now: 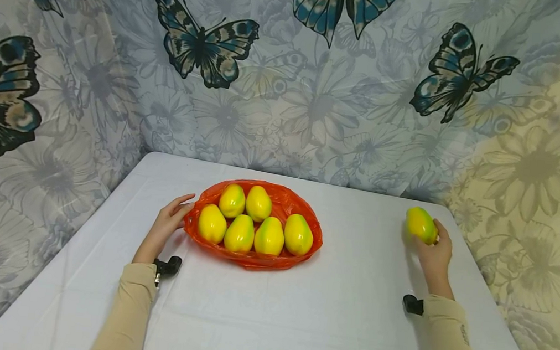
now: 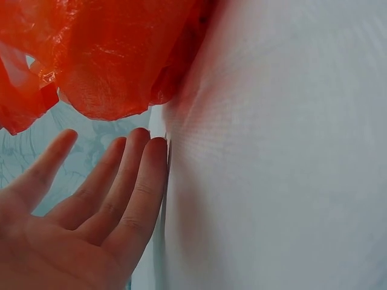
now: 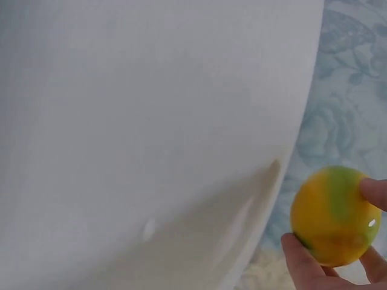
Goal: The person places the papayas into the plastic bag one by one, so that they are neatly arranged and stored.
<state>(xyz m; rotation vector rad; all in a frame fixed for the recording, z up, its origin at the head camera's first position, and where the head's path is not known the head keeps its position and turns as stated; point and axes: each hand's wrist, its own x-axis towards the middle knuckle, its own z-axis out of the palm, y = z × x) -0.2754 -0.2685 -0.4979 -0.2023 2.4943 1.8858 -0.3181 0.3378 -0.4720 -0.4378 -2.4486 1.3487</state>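
My right hand (image 1: 436, 258) grips a shiny yellow-green mango (image 1: 420, 225) at the table's right side. In the right wrist view, the fingertips and thumb hold this mango (image 3: 335, 217) from its sides, and its shadow falls on the cloth. Left of centre lies a red plastic bag (image 1: 252, 260), spread open like a shallow bowl, with several yellow mangoes (image 1: 240, 234) in it. At the bag's left edge is my left hand (image 1: 168, 223), its fingers extended. The left wrist view shows these fingers (image 2: 136, 211) spread and slightly bent just beside the red plastic (image 2: 115, 60), holding nothing.
A white cloth covers the table (image 1: 348, 314). Behind and beside it hangs patterned fabric (image 1: 315, 111) with flowers and butterflies. Dark wrist cameras (image 1: 169, 266) are worn on both wrists, below the beige sleeves (image 1: 128, 306).
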